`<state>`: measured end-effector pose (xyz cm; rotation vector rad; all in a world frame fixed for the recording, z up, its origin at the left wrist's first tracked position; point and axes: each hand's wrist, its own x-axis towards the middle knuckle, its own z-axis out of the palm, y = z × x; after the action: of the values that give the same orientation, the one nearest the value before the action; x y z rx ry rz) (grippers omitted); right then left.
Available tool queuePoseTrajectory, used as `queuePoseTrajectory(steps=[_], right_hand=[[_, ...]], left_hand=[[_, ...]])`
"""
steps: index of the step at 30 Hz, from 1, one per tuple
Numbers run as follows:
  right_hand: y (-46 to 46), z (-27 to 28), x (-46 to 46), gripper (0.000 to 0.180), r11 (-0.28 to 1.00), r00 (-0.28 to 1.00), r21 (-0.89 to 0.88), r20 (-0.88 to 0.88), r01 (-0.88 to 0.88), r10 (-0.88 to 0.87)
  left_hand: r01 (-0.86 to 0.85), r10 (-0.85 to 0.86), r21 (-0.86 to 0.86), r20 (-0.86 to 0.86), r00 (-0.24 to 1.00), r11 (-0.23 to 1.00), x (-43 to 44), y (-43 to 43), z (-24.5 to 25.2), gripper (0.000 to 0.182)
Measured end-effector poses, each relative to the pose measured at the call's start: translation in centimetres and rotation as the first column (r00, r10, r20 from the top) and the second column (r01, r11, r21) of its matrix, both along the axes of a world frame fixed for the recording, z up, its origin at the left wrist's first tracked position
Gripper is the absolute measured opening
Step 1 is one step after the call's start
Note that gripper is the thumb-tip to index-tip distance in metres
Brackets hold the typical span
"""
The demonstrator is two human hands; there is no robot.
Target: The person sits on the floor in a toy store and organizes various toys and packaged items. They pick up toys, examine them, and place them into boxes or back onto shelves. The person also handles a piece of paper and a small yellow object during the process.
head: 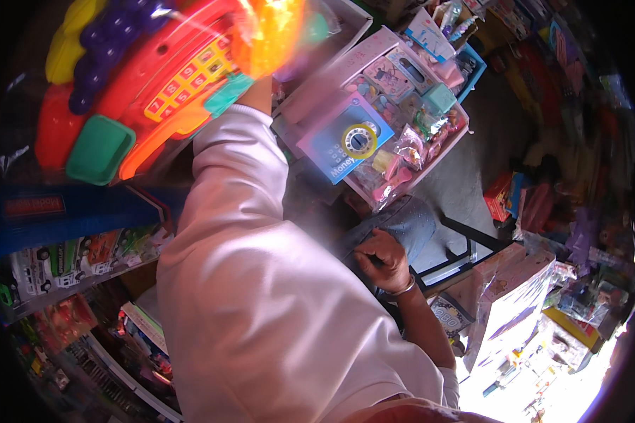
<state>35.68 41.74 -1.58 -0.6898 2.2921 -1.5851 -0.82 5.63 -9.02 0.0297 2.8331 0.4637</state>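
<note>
My left hand is hidden; its white sleeve (243, 158) and a strip of bare forearm reach up behind a red toy cash register (161, 58). This register has yellow number keys (198, 79) and an orange lower edge. Purple toy grapes (106, 47) and a green toy tray (100, 150) lie against it. A blurred orange-yellow thing (275, 37) covers the spot where my forearm ends. My right hand (383, 261), with a bangle at its wrist, rests by my jeans-clad leg (413, 224). Its fingers curl into a loose fist, and nothing shows in it.
Right of my left arm, a pink box (428, 174) holds small packaged goods and a blue toy safe (346, 137) with a dial. Boxed toy vehicles (74, 259) fill a shelf at left. A black metal frame (471, 232) and wrapped cartons (508, 306) stand at right.
</note>
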Motion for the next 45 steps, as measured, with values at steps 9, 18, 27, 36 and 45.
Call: queuePoseTrajectory(steps=[9, 18, 27, 36, 45], right_hand=[[-0.5, 0.1, 0.1, 0.01, 0.999, 0.999, 0.036, -0.029, 0.021, -0.02], [-0.4, 0.0, 0.1, 0.012, 1.0, 0.996, 0.006, -0.088, 0.004, -0.004], [-0.4, -0.2, 0.0, 0.008, 0.998, 0.987, -0.047, -0.151, 0.037, -0.044], [5.8, 7.0, 6.3, 0.021, 0.922, 0.931, -0.246, 0.287, 0.298, -0.224], [22.2, 20.4, 26.9, 0.029, 0.808, 0.807, 0.102, 0.06, 0.581, -0.588]], left_hand=[[0.054, -0.055, -0.091, -0.011, 0.998, 0.994, 0.9, 2.5, -1.3, 0.028], [0.077, -0.075, -0.143, 0.015, 0.997, 0.987, -1.2, 3.8, -1.2, 0.031], [0.167, -0.154, -0.23, 0.074, 0.985, 0.959, 1.0, 4.8, 2.8, 0.043], [0.125, -0.045, 0.319, -0.246, 0.968, 0.939, -1.1, 2.8, 2.8, 0.04], [0.488, -0.011, 0.63, -0.606, 0.795, 0.604, 20.0, 19.5, 15.5, 0.023]])
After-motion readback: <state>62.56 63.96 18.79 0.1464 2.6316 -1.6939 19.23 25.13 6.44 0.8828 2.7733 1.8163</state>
